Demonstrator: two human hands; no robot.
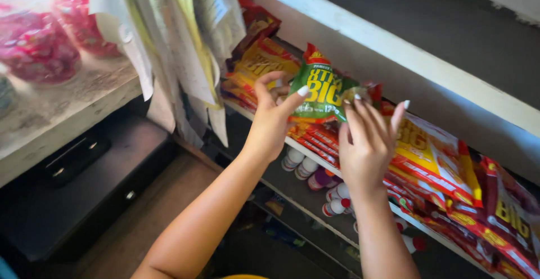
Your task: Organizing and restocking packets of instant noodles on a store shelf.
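Note:
My left hand [271, 120] and my right hand [367, 144] both grip a green snack packet [322, 94] with a red top, held just above a shelf. The left thumb and fingers pinch its left edge, and the right fingertips hold its right end. Below and behind the packet lie stacked red and yellow snack packets [433, 155] on the white shelf [315, 158]. More orange and yellow packets [260, 65] lie to the left of my left hand.
Small white bottles with red caps [336, 200] stand on the lower shelf. Papers and plastic sheets [174, 43] hang at upper left. Clear bags of red sweets [36, 43] sit on a counter. A dark drawer unit [79, 178] stands at lower left.

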